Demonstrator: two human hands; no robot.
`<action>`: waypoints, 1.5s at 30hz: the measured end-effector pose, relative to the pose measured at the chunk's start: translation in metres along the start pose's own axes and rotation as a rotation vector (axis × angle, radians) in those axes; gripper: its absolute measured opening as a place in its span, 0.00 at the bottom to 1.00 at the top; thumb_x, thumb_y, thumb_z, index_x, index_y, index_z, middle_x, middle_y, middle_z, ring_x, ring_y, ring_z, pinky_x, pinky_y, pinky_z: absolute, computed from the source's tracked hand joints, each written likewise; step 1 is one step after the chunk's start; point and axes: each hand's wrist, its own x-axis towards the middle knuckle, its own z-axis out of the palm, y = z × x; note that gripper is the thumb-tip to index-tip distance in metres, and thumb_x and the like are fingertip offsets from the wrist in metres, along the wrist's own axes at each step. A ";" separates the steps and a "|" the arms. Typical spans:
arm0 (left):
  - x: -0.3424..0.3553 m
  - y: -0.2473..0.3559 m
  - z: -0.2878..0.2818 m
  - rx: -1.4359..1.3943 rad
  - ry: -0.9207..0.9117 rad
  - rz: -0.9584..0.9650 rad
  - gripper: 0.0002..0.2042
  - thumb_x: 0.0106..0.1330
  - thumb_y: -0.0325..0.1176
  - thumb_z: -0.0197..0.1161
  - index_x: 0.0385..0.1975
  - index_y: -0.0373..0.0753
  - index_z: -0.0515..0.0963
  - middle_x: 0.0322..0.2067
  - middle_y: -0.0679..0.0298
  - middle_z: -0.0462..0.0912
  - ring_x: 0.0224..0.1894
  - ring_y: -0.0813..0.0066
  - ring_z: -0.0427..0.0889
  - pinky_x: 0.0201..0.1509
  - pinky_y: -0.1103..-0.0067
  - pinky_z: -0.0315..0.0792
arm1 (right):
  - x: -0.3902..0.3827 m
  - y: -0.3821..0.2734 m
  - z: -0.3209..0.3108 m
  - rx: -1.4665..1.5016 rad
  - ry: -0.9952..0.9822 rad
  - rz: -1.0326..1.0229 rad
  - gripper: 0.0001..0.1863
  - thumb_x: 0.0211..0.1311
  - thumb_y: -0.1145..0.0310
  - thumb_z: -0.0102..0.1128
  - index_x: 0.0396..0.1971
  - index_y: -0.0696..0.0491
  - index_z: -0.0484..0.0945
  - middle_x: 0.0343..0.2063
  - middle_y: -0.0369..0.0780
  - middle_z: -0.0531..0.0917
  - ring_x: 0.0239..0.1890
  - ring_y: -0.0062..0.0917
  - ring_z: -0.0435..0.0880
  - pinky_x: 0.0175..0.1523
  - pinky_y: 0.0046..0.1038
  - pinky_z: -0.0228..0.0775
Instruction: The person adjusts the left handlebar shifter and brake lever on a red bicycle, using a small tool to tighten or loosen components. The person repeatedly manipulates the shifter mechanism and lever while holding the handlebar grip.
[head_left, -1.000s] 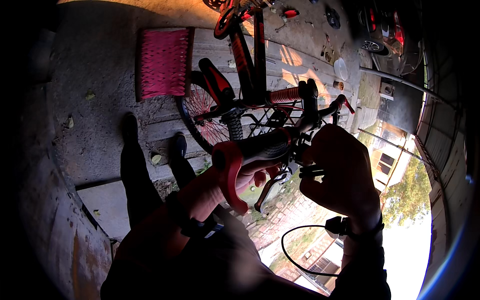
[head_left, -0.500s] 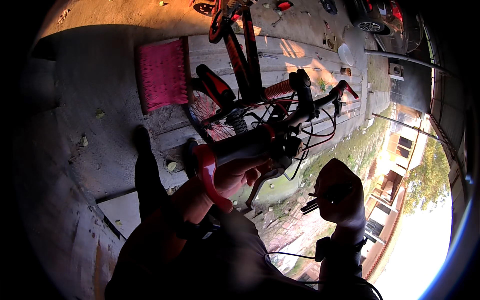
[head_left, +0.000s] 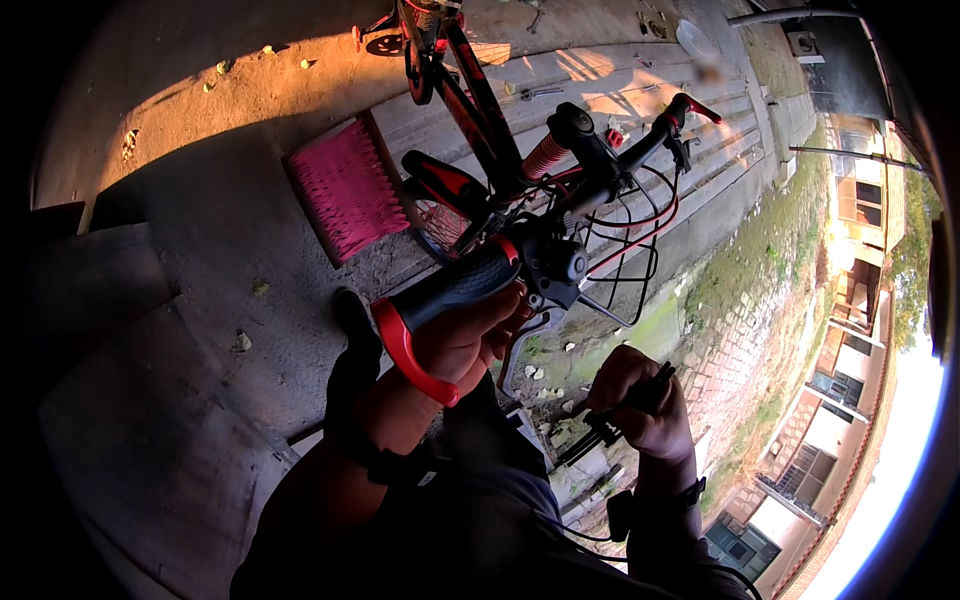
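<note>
My left hand [head_left: 465, 340] is closed around the underside of the black rubber handlebar grip [head_left: 450, 285] with its red curved end piece [head_left: 420, 365]. A metal brake lever [head_left: 525, 350] hangs just beside my fingers, below a black control housing [head_left: 560, 262]. Lower right, apart from the handlebar, my right hand [head_left: 640, 420] is closed on a black multi-tool [head_left: 600, 432] whose slim rods stick out toward the lower left. The black and red bicycle frame [head_left: 470, 125] extends upward behind the handlebar, with cables looping to the right and a black wire basket or rack [head_left: 640, 275] beneath them.
A pink woven seat or mat [head_left: 340, 190] lies left of the bike. A wrench [head_left: 540, 93] and a white container [head_left: 697, 42] are on the concrete slabs. A mossy brick yard [head_left: 740, 330] runs along a low building [head_left: 840, 390] at right. Metal poles cross the upper right.
My right hand, with the tool, has dropped away from the handlebar toward the lower right. My left hand stays on the grip. The view has swung, showing more ground and building.
</note>
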 end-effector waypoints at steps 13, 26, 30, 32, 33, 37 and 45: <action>0.003 -0.015 0.028 -0.129 0.123 0.055 0.11 0.70 0.29 0.62 0.51 0.43 0.77 0.38 0.72 0.80 0.33 0.87 0.74 0.28 0.84 0.65 | -0.010 0.014 -0.011 0.007 0.061 0.057 0.08 0.44 0.75 0.65 0.27 0.56 0.78 0.33 0.39 0.79 0.37 0.25 0.79 0.44 0.25 0.69; -0.007 -0.019 0.020 -0.176 0.161 -0.026 0.11 0.72 0.28 0.60 0.51 0.40 0.77 0.35 0.71 0.78 0.33 0.86 0.76 0.31 0.84 0.71 | 0.012 0.005 -0.019 -0.041 -0.014 0.050 0.07 0.43 0.78 0.64 0.24 0.54 0.78 0.29 0.38 0.80 0.35 0.25 0.79 0.42 0.25 0.71; -0.004 -0.017 0.018 -0.079 0.111 0.004 0.08 0.73 0.27 0.59 0.49 0.37 0.78 0.33 0.71 0.77 0.31 0.86 0.74 0.30 0.83 0.69 | 0.016 0.008 -0.026 -0.044 -0.060 0.044 0.08 0.42 0.78 0.64 0.24 0.54 0.78 0.29 0.37 0.81 0.35 0.25 0.79 0.42 0.27 0.71; -0.003 -0.009 0.024 -0.048 0.064 0.029 0.07 0.74 0.26 0.57 0.48 0.37 0.79 0.32 0.70 0.76 0.30 0.86 0.73 0.29 0.82 0.67 | 0.018 0.009 -0.028 -0.049 -0.074 0.040 0.08 0.41 0.78 0.65 0.25 0.54 0.78 0.29 0.37 0.81 0.35 0.26 0.79 0.43 0.27 0.71; -0.004 -0.008 0.023 0.021 0.087 0.039 0.08 0.73 0.28 0.58 0.48 0.37 0.78 0.31 0.69 0.77 0.29 0.84 0.72 0.29 0.82 0.66 | 0.019 0.008 -0.028 -0.055 -0.079 0.039 0.08 0.41 0.78 0.65 0.25 0.53 0.77 0.29 0.37 0.81 0.35 0.26 0.79 0.43 0.27 0.71; -0.006 -0.012 0.017 0.172 0.138 0.031 0.10 0.72 0.33 0.59 0.48 0.38 0.76 0.31 0.67 0.77 0.27 0.80 0.71 0.28 0.80 0.63 | 0.021 0.009 -0.031 -0.070 -0.084 0.044 0.08 0.41 0.78 0.65 0.24 0.53 0.77 0.29 0.36 0.81 0.35 0.26 0.79 0.43 0.27 0.71; -0.007 0.002 0.030 0.137 0.164 0.009 0.11 0.72 0.31 0.58 0.51 0.37 0.75 0.32 0.64 0.78 0.27 0.78 0.72 0.27 0.79 0.65 | 0.023 0.010 -0.040 -0.056 -0.094 0.057 0.09 0.41 0.78 0.65 0.25 0.52 0.77 0.29 0.36 0.80 0.35 0.26 0.79 0.43 0.27 0.71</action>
